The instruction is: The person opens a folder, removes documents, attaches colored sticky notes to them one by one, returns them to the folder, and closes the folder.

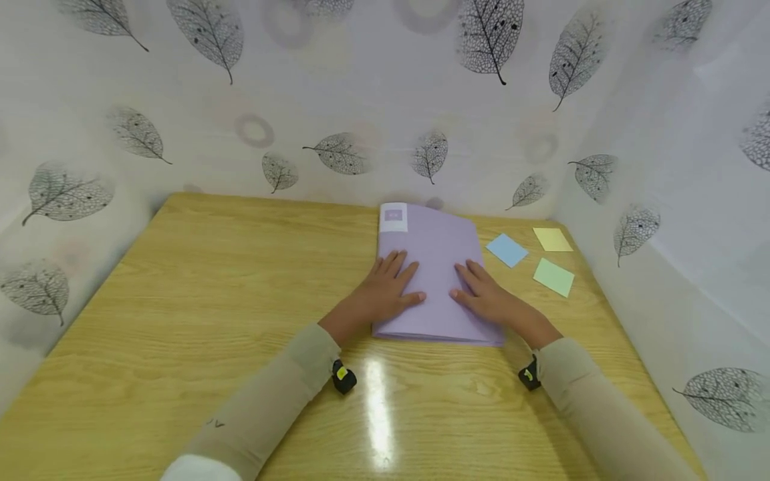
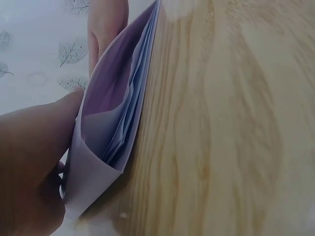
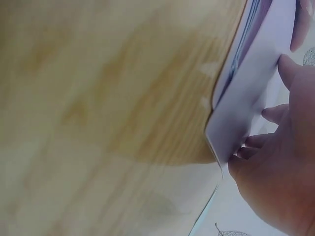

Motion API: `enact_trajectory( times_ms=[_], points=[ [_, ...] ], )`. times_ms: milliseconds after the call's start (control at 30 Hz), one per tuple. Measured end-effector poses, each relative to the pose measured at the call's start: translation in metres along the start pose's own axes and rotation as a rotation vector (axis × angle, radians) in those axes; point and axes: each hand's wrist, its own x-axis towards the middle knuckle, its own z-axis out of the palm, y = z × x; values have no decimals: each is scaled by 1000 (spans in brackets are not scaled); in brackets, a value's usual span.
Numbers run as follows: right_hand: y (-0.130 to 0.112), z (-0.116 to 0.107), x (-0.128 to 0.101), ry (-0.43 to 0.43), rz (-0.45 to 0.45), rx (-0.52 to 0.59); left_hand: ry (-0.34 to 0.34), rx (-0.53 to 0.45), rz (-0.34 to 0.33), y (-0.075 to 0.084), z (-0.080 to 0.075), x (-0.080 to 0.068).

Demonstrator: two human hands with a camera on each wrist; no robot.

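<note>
A closed light purple folder (image 1: 436, 254) lies on the wooden table, with a white label (image 1: 394, 217) at its upper left corner. My left hand (image 1: 390, 288) rests on the folder's left side, fingers extended over the cover. On the right side of the cover lies my right hand (image 1: 486, 295), its fingers straight and pointing away from me. The left wrist view looks into the folder's near end, where several paper sheets (image 2: 129, 110) show between the covers. In the right wrist view, the fingertips (image 3: 269, 114) touch the cover close to its edge.
Right of the folder lie a blue sticky note (image 1: 507, 250), a yellow sticky note (image 1: 553, 239) and a green sticky note (image 1: 554, 277). A leaf-patterned curtain (image 1: 373, 100) stands behind the table and along its sides. The table (image 1: 228, 280) extends widely to the left.
</note>
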Motion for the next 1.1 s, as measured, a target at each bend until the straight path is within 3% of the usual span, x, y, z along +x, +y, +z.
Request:
enact_trajectory(
  times_ms=[400,667,900,1100],
  points=[
    [-24,10,-1,-37,-44,-16,-1,25,-16,-21,-2,-26],
    [-44,26,7,-63,-102,-22,24,-8,-35,-40,-8,-60],
    [-78,37,12,-84,-150,-44,40,-51,-76,-56,-12,-96],
    [-94,40,7,-76,-155,-93,42,-71,-67,-60,-14,-108]
  ],
)
